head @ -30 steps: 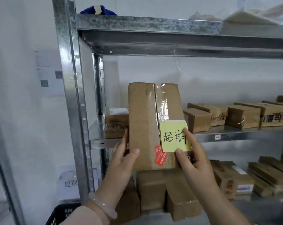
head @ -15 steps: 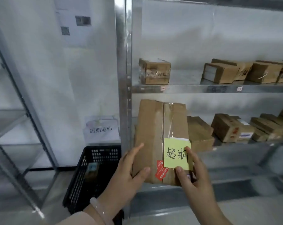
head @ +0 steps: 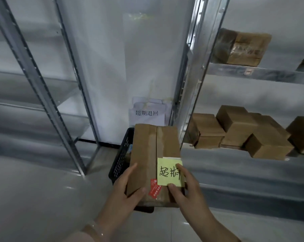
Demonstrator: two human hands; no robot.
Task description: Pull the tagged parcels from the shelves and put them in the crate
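Observation:
I hold a long brown cardboard parcel (head: 147,154) flat in both hands, low in the middle of the view. A yellow sticky note (head: 168,169) with handwriting and a small red sticker mark its near end. My left hand (head: 125,191) grips the near left corner, thumb on top. My right hand (head: 186,189) grips the near right corner, thumb on the note. The parcel hovers above a black perforated crate (head: 119,159) on the floor, hiding most of it.
A metal rack upright (head: 191,84) stands just right of the crate. Its shelves (head: 270,74) carry several brown boxes (head: 235,130). A second metal rack (head: 43,95) stands at left. A paper sign (head: 146,113) hangs on the wall behind the crate.
The parcel has come off the upper shelf, moved down and left past the rack upright, and now sits over the crate. My view has swung down and left with it.

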